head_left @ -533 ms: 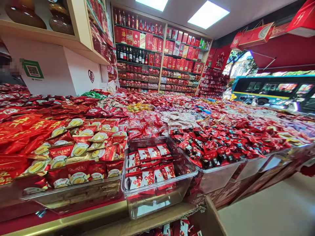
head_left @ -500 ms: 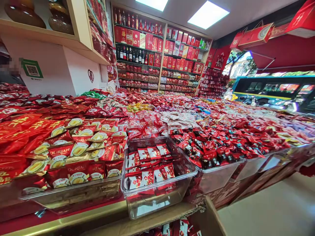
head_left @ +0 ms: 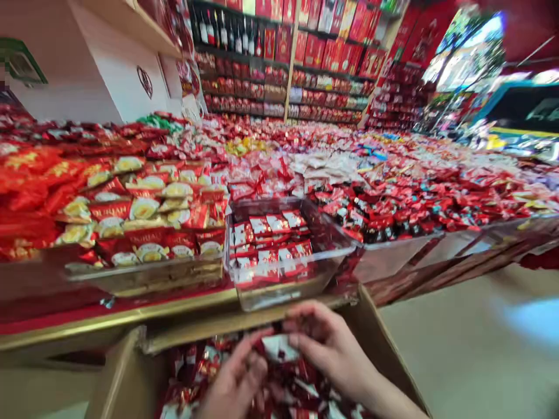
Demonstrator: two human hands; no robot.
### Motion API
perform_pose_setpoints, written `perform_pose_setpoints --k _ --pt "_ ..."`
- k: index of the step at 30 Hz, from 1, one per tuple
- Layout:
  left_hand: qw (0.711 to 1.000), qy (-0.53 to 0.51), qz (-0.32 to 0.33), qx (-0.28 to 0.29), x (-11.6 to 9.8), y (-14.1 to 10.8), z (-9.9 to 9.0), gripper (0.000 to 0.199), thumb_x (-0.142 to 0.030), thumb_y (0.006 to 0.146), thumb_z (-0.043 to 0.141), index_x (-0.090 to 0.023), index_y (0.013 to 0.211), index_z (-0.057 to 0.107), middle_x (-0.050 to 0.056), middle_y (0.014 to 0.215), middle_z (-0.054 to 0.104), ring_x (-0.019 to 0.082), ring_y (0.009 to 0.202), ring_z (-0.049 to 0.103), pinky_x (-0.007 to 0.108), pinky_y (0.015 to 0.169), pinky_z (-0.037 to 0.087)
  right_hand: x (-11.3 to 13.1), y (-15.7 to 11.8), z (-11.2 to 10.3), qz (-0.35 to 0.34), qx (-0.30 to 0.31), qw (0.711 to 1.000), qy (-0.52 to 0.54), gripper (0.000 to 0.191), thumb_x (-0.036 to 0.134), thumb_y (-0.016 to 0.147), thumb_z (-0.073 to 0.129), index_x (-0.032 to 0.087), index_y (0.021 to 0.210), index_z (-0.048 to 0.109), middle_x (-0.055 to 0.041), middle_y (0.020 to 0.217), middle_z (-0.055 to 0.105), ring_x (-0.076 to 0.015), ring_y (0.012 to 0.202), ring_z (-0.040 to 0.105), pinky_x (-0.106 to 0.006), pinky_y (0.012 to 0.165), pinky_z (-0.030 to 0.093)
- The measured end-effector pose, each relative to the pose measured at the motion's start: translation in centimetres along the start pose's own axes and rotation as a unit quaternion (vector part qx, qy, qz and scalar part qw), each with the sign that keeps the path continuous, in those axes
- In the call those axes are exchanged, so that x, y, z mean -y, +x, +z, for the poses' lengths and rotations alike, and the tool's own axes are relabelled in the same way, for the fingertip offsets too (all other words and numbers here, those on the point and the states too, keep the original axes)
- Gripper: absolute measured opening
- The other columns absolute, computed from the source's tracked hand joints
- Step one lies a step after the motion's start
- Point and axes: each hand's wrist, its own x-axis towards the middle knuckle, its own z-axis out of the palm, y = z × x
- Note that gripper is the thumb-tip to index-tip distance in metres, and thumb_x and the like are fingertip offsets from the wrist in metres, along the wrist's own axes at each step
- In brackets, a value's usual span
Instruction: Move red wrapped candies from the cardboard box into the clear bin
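Both my hands are over an open cardboard box [head_left: 117, 372] filled with small red and white wrapped packets [head_left: 301, 387]. Between them is one snack packet [head_left: 280, 348], its white face turned up. My right hand [head_left: 325, 343] has its thumb and fingers closed on the packet's right end. From the other side, the curled fingers of my left hand [head_left: 240, 375] meet its left edge, though motion blurs them. Just beyond the box, a clear plastic bin [head_left: 297, 289] holds rows of similar red and white packets, with a gap at its right side.
Left of the bin lie red and gold durian packets [head_left: 151, 247]. To its right is a heap of red and black wrapped sweets [head_left: 384, 224]. Shelves of bottles and red boxes [head_left: 318, 52] line the back; pale floor [head_left: 463, 337] shows at right.
My view has tilted down, so the bin and shelves sit higher and more of the cardboard box shows. Both hands have come into view over the box, with a packet between them.
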Motion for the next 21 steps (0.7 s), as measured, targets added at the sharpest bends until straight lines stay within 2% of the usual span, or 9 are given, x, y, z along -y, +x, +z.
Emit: perform_pose_setpoints --k 1,3,5,7,9,13,15,17,21 --pt "0.999 -0.034 -0.001 -0.028 -0.2 0.0 0.2 0.060 -0.057 0.070 0.056 -0.019 0.117 0.047 0.001 0.069 0.069 0.015 0.057 0.061 0.027 0.054 0.047 -0.1 0.3 0.6 0.009 -0.037 0.998 0.049 0.025 0.027 0.071 0.061 0.018 0.093 0.051 -0.0049 0.088 0.062 -0.0147 0.081 0.059 -0.027 0.072 0.047" --pt "0.993 -0.078 0.028 -0.083 -0.5 0.1 0.5 0.050 -0.049 0.070 0.062 -0.019 0.109 0.052 0.002 0.079 0.069 0.015 0.065 0.061 0.027 0.065 0.050 -0.2 0.6 1.8 0.017 -0.101 0.993 0.065 0.029 0.032 0.070 0.062 0.018 0.093 0.050 -0.0025 0.082 0.059 -0.0124 0.074 0.056 -0.025 0.068 0.046" --pt "0.987 -0.076 0.062 -0.126 -0.7 0.1 0.7 0.043 -0.044 0.068 0.065 -0.018 0.100 0.055 0.002 0.085 0.069 0.015 0.076 0.061 0.028 0.078 0.048 -0.3 0.6 2.7 0.019 -0.126 0.992 0.011 0.023 0.037 0.076 0.056 0.018 0.087 0.050 0.0009 0.072 0.054 -0.0102 0.065 0.050 -0.022 0.060 0.042" --pt "0.984 -0.040 0.084 -0.149 -1.0 -0.1 0.9 0.038 -0.043 0.068 0.064 -0.017 0.095 0.056 0.003 0.084 0.068 0.016 0.080 0.060 0.028 0.081 0.046 -0.4 0.5 3.4 0.006 -0.126 0.990 -0.064 0.022 0.039 0.082 0.048 0.018 0.076 0.049 0.0038 0.063 0.047 -0.0088 0.057 0.043 -0.021 0.054 0.036" --pt "0.979 0.019 0.103 -0.174 -1.1 -0.5 1.1 0.033 -0.044 0.072 0.060 -0.017 0.092 0.056 0.001 0.080 0.066 0.016 0.076 0.059 0.025 0.076 0.046 -0.5 0.3 3.9 -0.017 -0.123 0.986 -0.108 0.027 0.039 0.085 0.044 0.018 0.068 0.045 0.0053 0.057 0.041 -0.0082 0.053 0.036 -0.021 0.051 0.031" --pt "0.952 0.132 0.124 -0.247 -1.1 -1.2 1.4 0.028 -0.047 0.078 0.048 -0.021 0.082 0.056 -0.006 0.056 0.052 0.011 0.051 0.048 0.020 0.051 0.040 -1.5 0.4 5.1 -0.053 -0.131 0.986 -0.083 0.030 0.038 0.087 0.039 0.019 0.064 0.039 0.0059 0.056 0.035 -0.0080 0.052 0.031 -0.021 0.049 0.028" --pt "0.945 0.134 0.110 -0.279 -1.1 -1.2 1.7 0.028 -0.049 0.079 0.045 -0.023 0.078 0.055 -0.008 0.045 0.042 0.011 0.040 0.040 0.021 0.042 0.035 -2.0 0.6 5.6 -0.050 -0.139 0.987 -0.056 0.032 0.038 0.088 0.037 0.019 0.063 0.037 0.0057 0.056 0.033 -0.0082 0.053 0.029 -0.021 0.049 0.028" --pt "0.941 0.117 0.109 -0.298 -1.0 -1.1 1.9 0.028 -0.050 0.078 0.046 -0.023 0.075 0.055 -0.009 0.042 0.037 0.011 0.038 0.037 0.022 0.041 0.033 -2.3 0.8 5.8 -0.036 -0.141 0.989 -0.030 0.034 0.040 0.088 0.037 0.020 0.061 0.034 0.0055 0.056 0.031 -0.0084 0.054 0.028 -0.021 0.049 0.028" --pt "0.939 0.097 0.113 -0.311 -0.7 -1.0 2.0 0.031 -0.053 0.075 0.049 -0.024 0.075 0.056 -0.007 0.042 0.041 0.012 0.040 0.039 0.022 0.040 0.033 -2.4 1.0 5.3 0.010 -0.116 0.993 0.022 0.036 0.046 0.084 0.040 0.019 0.061 0.036 0.0053 0.057 0.031 -0.0084 0.054 0.028 -0.021 0.051 0.028"
